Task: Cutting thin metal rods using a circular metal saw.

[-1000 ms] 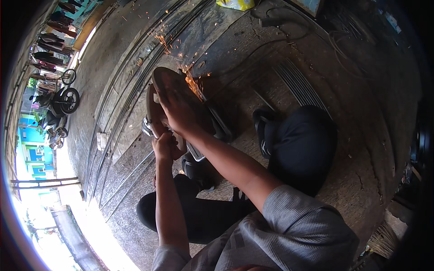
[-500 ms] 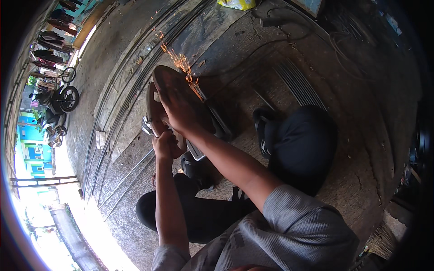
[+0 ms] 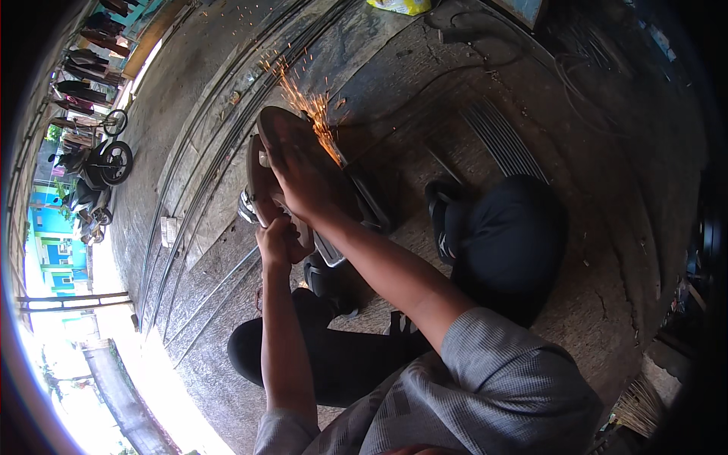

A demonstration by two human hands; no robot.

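Ahead of the bent knees [image 3: 512, 243], a cutting machine [image 3: 258, 171] is gripped at its handle [image 3: 262, 199] by the left hand [image 3: 277, 239], fingers curled; its round guard [image 3: 277, 123] is touched by the right hand [image 3: 303, 189], fingers seemingly together. Beyond, sparks [image 3: 321, 125] are thrown more thickly than before, suggesting firmer cutting.

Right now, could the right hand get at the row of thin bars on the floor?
Probably not without lifting off: the right hand is on the round guard; the thin bars lie off right, near the right knee.
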